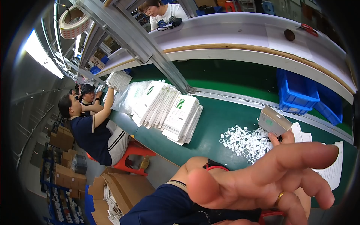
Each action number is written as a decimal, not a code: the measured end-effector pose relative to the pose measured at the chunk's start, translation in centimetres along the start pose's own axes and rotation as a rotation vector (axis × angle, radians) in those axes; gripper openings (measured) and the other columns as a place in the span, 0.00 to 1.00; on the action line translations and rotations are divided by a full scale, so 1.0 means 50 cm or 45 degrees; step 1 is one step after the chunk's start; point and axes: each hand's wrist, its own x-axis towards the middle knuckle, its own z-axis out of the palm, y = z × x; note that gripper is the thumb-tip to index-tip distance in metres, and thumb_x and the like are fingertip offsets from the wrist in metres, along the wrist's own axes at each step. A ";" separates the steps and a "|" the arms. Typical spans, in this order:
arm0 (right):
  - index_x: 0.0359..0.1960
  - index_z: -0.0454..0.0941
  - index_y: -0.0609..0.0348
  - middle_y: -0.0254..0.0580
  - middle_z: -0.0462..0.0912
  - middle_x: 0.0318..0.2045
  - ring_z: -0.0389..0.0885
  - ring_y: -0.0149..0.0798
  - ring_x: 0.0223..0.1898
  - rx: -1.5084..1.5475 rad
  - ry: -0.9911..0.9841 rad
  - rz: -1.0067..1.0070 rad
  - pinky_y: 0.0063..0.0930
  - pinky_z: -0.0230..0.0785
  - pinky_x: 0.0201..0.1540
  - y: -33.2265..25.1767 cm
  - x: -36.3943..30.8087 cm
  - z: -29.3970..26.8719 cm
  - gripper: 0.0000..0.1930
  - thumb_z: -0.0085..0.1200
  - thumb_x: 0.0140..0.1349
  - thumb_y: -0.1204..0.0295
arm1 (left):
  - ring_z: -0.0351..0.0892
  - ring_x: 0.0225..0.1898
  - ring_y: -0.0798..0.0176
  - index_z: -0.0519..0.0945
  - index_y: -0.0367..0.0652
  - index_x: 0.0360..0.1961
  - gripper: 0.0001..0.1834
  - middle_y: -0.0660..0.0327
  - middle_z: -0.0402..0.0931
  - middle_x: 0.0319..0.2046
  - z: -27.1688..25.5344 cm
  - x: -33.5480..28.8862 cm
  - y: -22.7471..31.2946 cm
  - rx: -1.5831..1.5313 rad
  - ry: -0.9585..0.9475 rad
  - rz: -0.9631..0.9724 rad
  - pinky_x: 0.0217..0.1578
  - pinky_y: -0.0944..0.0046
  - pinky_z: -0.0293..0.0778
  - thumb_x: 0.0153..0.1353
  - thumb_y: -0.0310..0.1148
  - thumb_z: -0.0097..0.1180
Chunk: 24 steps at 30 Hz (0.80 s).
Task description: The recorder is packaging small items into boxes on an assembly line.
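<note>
My left hand (pixel 255 180) is raised close to the camera and fills much of the lower right. Its fingers are spread and slightly bent, with a gold ring on one; nothing shows in it. Beyond it, my right hand (pixel 282 138) is mostly hidden, and its visible fingers grip the lower edge of a small pale carton box (pixel 275 120). The box is tilted above the green table (pixel 213 131), beside a loose pile of small white plastic parts (pixel 243 142). Printed paper sheets (pixel 332 168) lie right of my hands, partly covered.
Stacked white boxes (pixel 180 116) stand left of the pile, near a clear plastic bag (pixel 131 95). Blue bins (pixel 298 92) sit at the back right under a raised shelf (pixel 232 50). A seated co-worker (pixel 92 127) is at left. An open cardboard carton (pixel 120 191) stands below.
</note>
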 end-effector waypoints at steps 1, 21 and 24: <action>0.47 0.79 0.61 0.51 0.82 0.38 0.75 0.53 0.41 -0.004 -0.025 0.041 0.41 0.66 0.47 -0.004 -0.001 -0.003 0.17 0.59 0.54 0.71 | 0.73 0.42 0.61 0.40 0.41 0.72 0.71 0.42 0.64 0.52 -0.004 -0.001 0.003 0.020 -0.009 -0.021 0.46 0.64 0.64 0.39 0.89 0.28; 0.41 0.81 0.60 0.47 0.79 0.27 0.73 0.48 0.31 0.059 0.013 -0.032 0.38 0.62 0.42 -0.019 0.013 -0.003 0.13 0.59 0.54 0.70 | 0.76 0.54 0.55 0.54 0.56 0.71 0.41 0.61 0.59 0.65 -0.045 -0.041 0.008 0.475 -0.574 1.311 0.61 0.34 0.54 0.59 0.35 0.62; 0.41 0.81 0.60 0.46 0.79 0.27 0.73 0.48 0.31 0.063 0.015 0.005 0.37 0.62 0.42 -0.025 0.011 -0.007 0.13 0.59 0.54 0.70 | 0.80 0.47 0.55 0.54 0.56 0.71 0.49 0.61 0.60 0.65 -0.028 -0.043 0.042 0.460 -0.575 0.994 0.61 0.37 0.55 0.51 0.32 0.70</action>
